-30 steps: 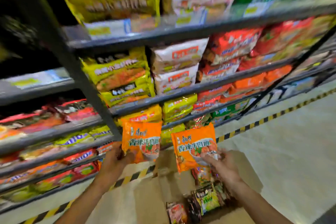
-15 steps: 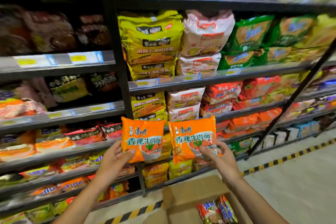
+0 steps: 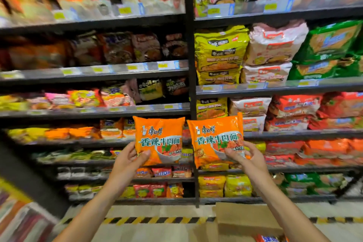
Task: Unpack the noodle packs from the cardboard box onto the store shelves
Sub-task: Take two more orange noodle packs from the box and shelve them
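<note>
Two flat, glossy orange plastic noodle packs are held upright side by side in front of the shelves, faces toward the viewer. Each carries white and green Chinese lettering above a picture of a bowl of noodles. The left orange noodle pack and the right orange noodle pack stand just apart, lower corners pinched. The open brown cardboard box sits on the floor below, a few colourful packets showing inside. The black metal store shelves are packed with packets.
</note>
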Demonstrator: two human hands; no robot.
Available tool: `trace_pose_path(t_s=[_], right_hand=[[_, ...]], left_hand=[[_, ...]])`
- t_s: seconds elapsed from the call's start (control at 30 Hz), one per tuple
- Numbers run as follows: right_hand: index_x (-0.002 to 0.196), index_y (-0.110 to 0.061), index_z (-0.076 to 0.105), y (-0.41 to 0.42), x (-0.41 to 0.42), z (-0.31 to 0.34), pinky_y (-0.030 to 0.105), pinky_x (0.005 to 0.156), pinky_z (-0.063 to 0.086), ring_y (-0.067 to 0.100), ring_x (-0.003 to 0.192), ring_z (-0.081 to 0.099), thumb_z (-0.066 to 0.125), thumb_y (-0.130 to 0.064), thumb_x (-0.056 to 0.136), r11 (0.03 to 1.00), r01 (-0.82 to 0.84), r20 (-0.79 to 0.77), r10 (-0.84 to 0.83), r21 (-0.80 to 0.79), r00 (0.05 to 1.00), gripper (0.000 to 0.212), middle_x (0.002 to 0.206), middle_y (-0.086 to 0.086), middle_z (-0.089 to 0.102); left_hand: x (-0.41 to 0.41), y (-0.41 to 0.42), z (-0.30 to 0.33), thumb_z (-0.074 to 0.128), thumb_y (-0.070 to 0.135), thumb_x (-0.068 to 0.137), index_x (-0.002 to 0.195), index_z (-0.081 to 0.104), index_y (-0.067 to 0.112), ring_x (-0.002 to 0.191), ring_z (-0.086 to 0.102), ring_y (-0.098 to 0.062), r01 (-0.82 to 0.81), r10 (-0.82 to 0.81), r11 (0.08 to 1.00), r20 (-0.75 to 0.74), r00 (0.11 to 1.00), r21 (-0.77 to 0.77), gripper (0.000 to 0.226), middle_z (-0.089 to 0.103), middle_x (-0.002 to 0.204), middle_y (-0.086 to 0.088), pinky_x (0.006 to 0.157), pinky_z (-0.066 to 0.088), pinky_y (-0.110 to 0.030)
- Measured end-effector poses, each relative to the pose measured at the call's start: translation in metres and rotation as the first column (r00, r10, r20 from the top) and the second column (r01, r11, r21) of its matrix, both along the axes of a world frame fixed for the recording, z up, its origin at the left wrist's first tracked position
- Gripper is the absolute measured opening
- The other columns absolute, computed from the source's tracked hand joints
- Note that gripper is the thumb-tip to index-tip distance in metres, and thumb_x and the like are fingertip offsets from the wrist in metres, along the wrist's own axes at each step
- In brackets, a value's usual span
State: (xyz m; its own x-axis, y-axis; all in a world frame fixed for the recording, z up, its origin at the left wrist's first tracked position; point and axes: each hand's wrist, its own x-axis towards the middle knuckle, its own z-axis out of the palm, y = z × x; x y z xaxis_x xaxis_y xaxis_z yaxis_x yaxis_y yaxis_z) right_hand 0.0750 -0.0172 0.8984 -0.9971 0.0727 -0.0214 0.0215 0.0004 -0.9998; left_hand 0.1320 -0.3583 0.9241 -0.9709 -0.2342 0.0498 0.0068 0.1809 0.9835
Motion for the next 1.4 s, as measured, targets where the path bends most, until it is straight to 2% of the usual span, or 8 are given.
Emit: trace_pose_path(t_s=[0.23,0.33,0.43,0.6,0.73,1.03,1.23,1.4], right_hand=[[0.115,-0.026,0.062,-0.102,0.021,0.033,0.036,0.079,0.058,0.01,0.093,0.071,0.09,-0.041,0.066,0.997,-0.076,-0.044,0.077,0.032,0.996,0.058,0.104,-0.008,0.074],[0.114,-0.028,0.057,-0.159,0.026,0.049,0.029,0.073,0.054,0.006,0.088,0.068,0.087,-0.033,0.073,0.998,-0.065,-0.062,0.065,-0.004,0.996,0.05,0.097,-0.015,0.069],[0.112,-0.031,0.061,-0.226,0.027,0.063,0.029,0.071,0.052,0.008,0.086,0.073,0.092,-0.051,0.056,0.998,-0.061,-0.086,0.06,-0.003,0.994,0.067,0.093,-0.01,0.076],[0.115,-0.029,0.065,-0.327,0.022,0.072,0.045,0.085,0.057,0.02,0.099,0.072,0.088,-0.049,0.058,0.998,-0.061,-0.108,0.061,0.004,0.992,0.064,0.104,-0.003,0.076],[0.113,-0.027,0.066,-0.378,0.021,0.077,0.035,0.075,0.053,0.023,0.1,0.07,0.087,-0.042,0.063,0.997,-0.08,-0.114,0.079,-0.01,0.99,0.056,0.104,0.001,0.076],[0.115,-0.022,0.065,-0.426,-0.014,0.093,0.035,0.074,0.056,0.02,0.091,0.074,0.086,-0.026,0.07,0.993,-0.116,-0.141,0.114,-0.008,0.984,0.05,0.095,0.0,0.078],[0.113,-0.035,0.065,-0.464,-0.072,0.094,0.053,0.098,0.052,0.023,0.107,0.069,0.09,-0.053,0.058,0.989,-0.148,-0.193,0.139,-0.031,0.971,0.063,0.105,-0.004,0.076],[0.113,-0.031,0.066,-0.516,-0.122,0.109,0.047,0.095,0.053,0.019,0.106,0.069,0.091,-0.057,0.052,0.979,-0.197,-0.23,0.181,-0.048,0.956,0.072,0.108,-0.005,0.075]], left_hand=[[0.035,-0.105,0.031,0.07,0.027,0.089,0.125,0.059,0.027,0.108,0.067,-0.008,-0.084,0.085,0.996,-0.071,0.994,0.021,0.038,0.072,0.116,0.009,0.093,0.054,-0.033],[0.043,-0.16,0.039,0.068,0.025,0.09,0.121,0.061,0.031,0.108,0.066,-0.004,-0.094,0.099,0.995,-0.123,0.987,0.045,0.032,0.072,0.115,0.012,0.09,0.051,-0.026],[0.05,-0.227,0.044,0.07,0.031,0.086,0.121,0.061,0.035,0.112,0.064,-0.006,-0.109,0.118,0.991,-0.135,0.984,0.073,0.036,0.071,0.117,0.012,0.098,0.049,-0.035],[0.064,-0.322,0.055,0.075,0.048,0.081,0.119,0.063,0.042,0.116,0.063,-0.01,-0.114,0.129,0.989,-0.165,0.978,0.095,0.039,0.069,0.121,0.01,0.104,0.047,-0.043],[0.06,-0.374,0.059,0.076,0.05,0.08,0.128,0.059,0.034,0.12,0.06,-0.011,-0.153,0.172,0.981,-0.172,0.97,0.118,0.054,0.068,0.122,0.012,0.107,0.045,-0.046],[0.013,-0.426,0.066,0.068,0.034,0.085,0.122,0.061,0.027,0.109,0.066,-0.009,-0.177,0.2,0.977,-0.222,0.954,0.119,0.039,0.072,0.115,0.008,0.096,0.052,-0.035],[-0.037,-0.463,0.082,0.065,0.024,0.092,0.123,0.061,0.025,0.11,0.065,-0.007,-0.178,0.194,0.981,-0.28,0.94,0.08,0.032,0.072,0.116,0.008,0.091,0.051,-0.03],[-0.083,-0.512,0.106,0.065,0.029,0.092,0.123,0.061,0.031,0.111,0.063,-0.004,-0.249,0.231,0.968,-0.319,0.919,-0.017,0.031,0.07,0.117,0.012,0.095,0.049,-0.03]])
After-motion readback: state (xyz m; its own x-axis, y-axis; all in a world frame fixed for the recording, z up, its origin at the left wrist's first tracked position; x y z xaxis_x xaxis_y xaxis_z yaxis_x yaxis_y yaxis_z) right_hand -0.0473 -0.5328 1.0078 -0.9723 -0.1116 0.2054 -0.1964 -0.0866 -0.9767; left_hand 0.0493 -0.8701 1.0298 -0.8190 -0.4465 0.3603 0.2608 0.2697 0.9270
